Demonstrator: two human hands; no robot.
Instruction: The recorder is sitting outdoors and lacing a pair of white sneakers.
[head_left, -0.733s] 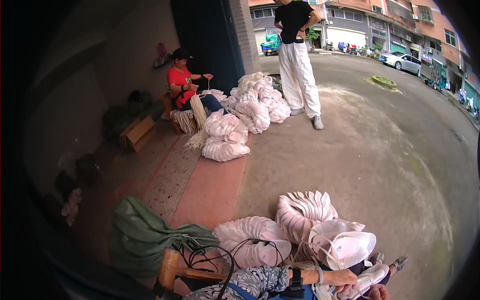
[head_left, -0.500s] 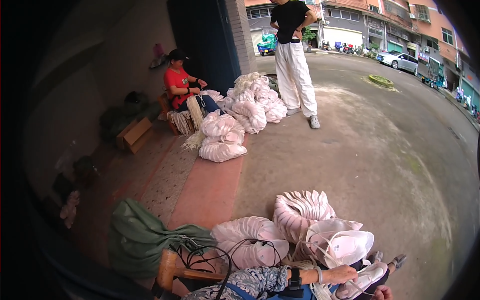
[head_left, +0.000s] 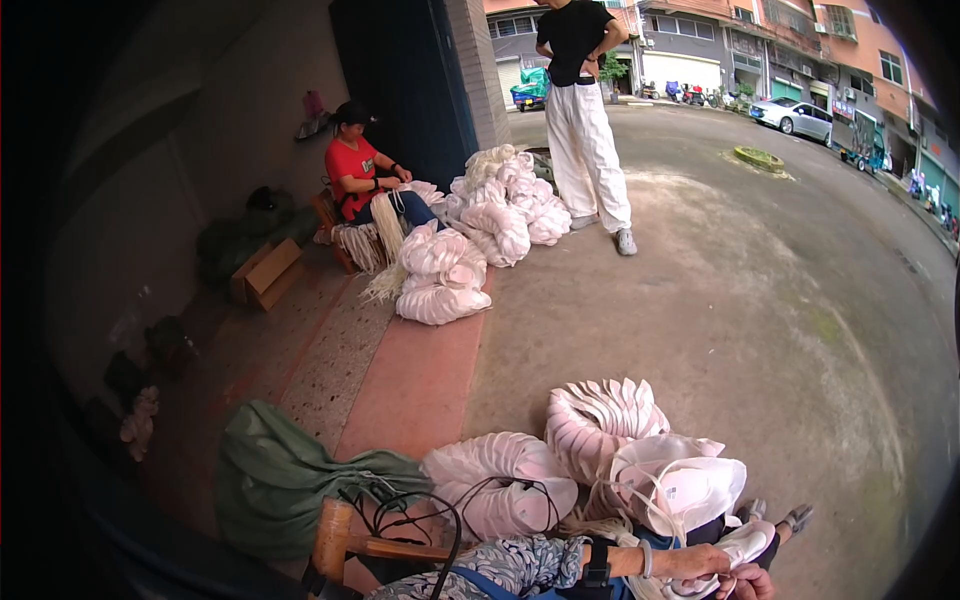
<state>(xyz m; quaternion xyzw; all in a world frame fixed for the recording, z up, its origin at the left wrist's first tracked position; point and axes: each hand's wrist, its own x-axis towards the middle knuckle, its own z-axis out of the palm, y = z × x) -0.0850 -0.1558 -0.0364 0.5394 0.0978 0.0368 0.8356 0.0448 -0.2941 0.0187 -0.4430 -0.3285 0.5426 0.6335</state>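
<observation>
At the far left, a cardboard box (head_left: pixel 265 272) is set against the wall. In the near left, a green sack (head_left: pixel 290 478) is laid on the ground, with a wooden stool (head_left: pixel 345 540) and black cables (head_left: pixel 415 505) just to its right.

Further back, a seated person in a red shirt (head_left: pixel 352 170) is seen beside stacked bundles of white pieces (head_left: pixel 440 275); a larger heap (head_left: pixel 510 200) is placed to the right of these, and a standing person in white trousers (head_left: pixel 592 150) is positioned beyond it.

In the near centre, three bundles of white fan-shaped pieces are grouped: one (head_left: pixel 500 480) beside the stool, one (head_left: pixel 600 425) behind it, and a bagged one (head_left: pixel 680 485) to the right.

At the lower edge, the left hand (head_left: pixel 705 563) is extended to the right, a watch and a bracelet being worn at the wrist. Its fingers are closed around a white shoe sole (head_left: pixel 740 548), which is held low at the near right, just in front of the bagged bundle. The right hand (head_left: pixel 745 583) is only partly shown at the frame edge, touching the same sole; its finger state cannot be told.

At the far right, a white car (head_left: pixel 795 115) is parked along the street.
</observation>
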